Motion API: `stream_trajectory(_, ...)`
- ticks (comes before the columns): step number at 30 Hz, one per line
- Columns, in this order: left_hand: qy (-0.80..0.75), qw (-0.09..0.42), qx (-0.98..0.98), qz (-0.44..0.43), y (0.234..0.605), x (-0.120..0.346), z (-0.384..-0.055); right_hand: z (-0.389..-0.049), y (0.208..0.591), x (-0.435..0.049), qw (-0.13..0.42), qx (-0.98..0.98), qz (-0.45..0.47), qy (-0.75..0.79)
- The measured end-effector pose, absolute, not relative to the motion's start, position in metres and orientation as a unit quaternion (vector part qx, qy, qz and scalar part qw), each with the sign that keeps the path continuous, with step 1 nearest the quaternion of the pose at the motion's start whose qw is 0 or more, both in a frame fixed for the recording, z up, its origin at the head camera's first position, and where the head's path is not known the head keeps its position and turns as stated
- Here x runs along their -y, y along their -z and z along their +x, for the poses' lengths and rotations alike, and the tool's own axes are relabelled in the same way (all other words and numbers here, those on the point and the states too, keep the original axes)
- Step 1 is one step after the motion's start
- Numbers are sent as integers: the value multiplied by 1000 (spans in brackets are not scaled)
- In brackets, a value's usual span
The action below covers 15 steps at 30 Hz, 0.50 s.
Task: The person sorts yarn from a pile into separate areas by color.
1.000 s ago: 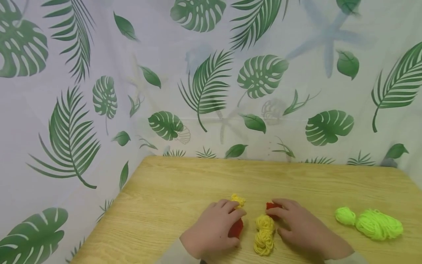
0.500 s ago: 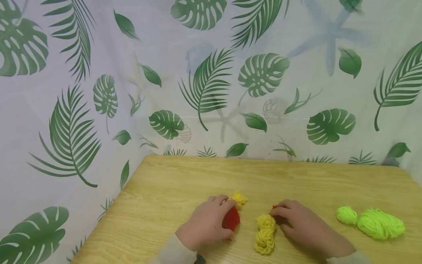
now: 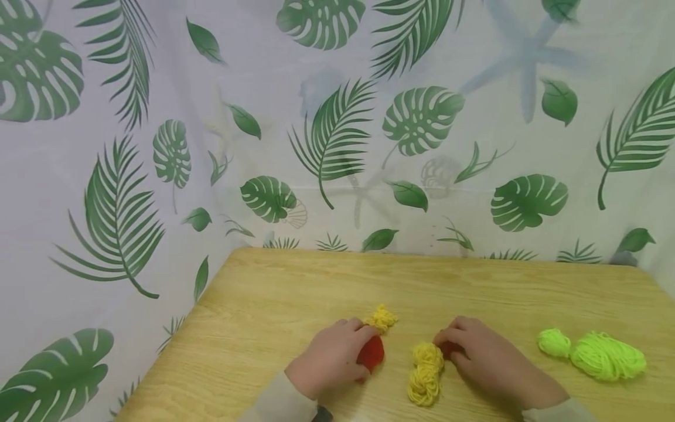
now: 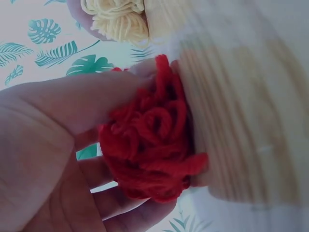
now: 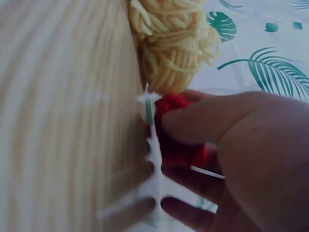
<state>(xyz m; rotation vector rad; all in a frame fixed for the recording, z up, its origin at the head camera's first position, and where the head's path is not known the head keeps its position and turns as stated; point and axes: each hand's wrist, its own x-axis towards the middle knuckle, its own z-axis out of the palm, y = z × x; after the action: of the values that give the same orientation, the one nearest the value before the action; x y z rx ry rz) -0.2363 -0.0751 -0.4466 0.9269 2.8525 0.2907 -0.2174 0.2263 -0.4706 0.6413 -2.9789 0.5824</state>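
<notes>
On the left, a bundle of red yarn (image 3: 372, 353) sits in my left hand (image 3: 328, 358), whose thumb and fingers curl round it. The left wrist view shows its loops of red yarn (image 4: 149, 145) against the tabletop. My right hand (image 3: 487, 362) pinches a smaller piece of red yarn (image 5: 179, 152) between thumb and fingers, low over the table; the head view mostly hides it. Between the hands lies a yellow yarn hank (image 3: 425, 375), narrowed at its middle, close to the right fingertips. Just beyond the left fingers rests another yellow yarn bundle (image 3: 382, 319), partly covered.
To the right of my right hand lies neon green yarn (image 3: 609, 356), with a smaller ball-like end (image 3: 554, 343) beside it. The wooden table (image 3: 295, 281) meets a leaf-patterned sheet (image 3: 337, 223) at the back and left.
My left hand has shifted slightly left with its red yarn, uncovering more of the far yellow bundle. The red yarn at my right hand has come nearer and is now more hidden by the fingers.
</notes>
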Motion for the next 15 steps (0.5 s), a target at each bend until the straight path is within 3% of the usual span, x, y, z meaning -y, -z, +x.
stream_trajectory(7,-95,76,-945,303,445,71,-238,-225,462,-227,62,958,195,-201)
stream_trajectory(15,-104,90,-947,290,445,71,-237,-255,461,-239,99,952,225,-181)
